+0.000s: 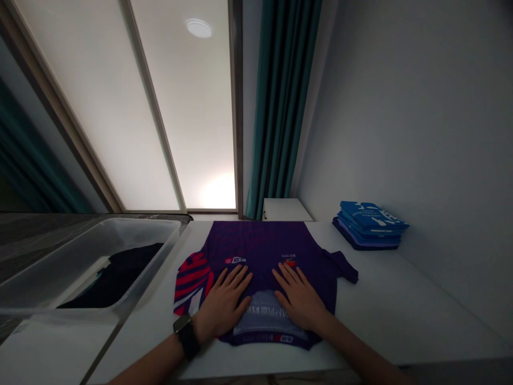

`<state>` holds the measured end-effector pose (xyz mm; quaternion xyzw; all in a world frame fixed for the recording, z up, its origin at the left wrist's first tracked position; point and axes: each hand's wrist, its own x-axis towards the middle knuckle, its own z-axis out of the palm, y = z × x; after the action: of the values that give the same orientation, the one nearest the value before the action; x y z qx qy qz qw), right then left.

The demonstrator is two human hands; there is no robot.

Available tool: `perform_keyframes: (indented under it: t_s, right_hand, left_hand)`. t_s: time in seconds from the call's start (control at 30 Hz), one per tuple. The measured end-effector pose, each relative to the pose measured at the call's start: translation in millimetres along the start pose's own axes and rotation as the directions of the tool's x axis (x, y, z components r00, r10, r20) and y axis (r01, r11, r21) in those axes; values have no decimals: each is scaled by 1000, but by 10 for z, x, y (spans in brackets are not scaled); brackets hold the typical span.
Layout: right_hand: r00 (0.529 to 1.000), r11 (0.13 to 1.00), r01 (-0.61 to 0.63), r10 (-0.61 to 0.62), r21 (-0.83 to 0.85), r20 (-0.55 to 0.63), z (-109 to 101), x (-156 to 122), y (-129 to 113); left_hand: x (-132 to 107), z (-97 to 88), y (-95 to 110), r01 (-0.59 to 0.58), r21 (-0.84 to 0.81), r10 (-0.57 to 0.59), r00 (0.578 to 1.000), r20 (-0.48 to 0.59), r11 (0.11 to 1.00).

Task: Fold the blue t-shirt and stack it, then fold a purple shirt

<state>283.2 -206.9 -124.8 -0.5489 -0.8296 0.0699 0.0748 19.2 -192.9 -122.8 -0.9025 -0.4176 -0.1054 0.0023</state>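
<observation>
A purple T-shirt (264, 240) lies spread on the white table, its collar toward me and its body reaching the far edge. The sleeve on the left has red stripes; the one on the right is plain purple. My left hand (226, 299) rests flat on the shirt, fingers spread, just below a small white-and-red logo. Also flat, my right hand (300, 299) presses on the other side, its fingertips touching a small orange print. Between both palms shows the greyish inside of the neck. A dark watch (186, 336) is on my left wrist.
A translucent plastic bin (172, 235) with dark clothing (120, 275) inside stands at the left. At the right, near the wall, sits a stack of folded blue garments (371, 224). Beyond the white table (401, 310) are a low white cabinet (286, 209) and a teal curtain (284, 107).
</observation>
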Motion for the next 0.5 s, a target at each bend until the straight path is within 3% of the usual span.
perform_keyframes:
  t_s: [0.13,0.23,0.37,0.5]
  right_hand:
    - [999,1000,6,-6,-17,34,-48,332,98]
    - [999,1000,8,-8,-17,49,-78,463,145]
    - [998,1000,22,-22,6,52,-84,385,170]
    - [997,999,26,-30,45,75,-105,160,161]
  left_hand:
    - [256,27,-164,40,-14,-41,999,-8,999]
    - [313,49,-231,51,-6,-51,998,-35,999]
    - [139,14,-216,-39,-12,39,999,-5,999]
    - [-104,-189,-93,-104,-71,107,994,29,992]
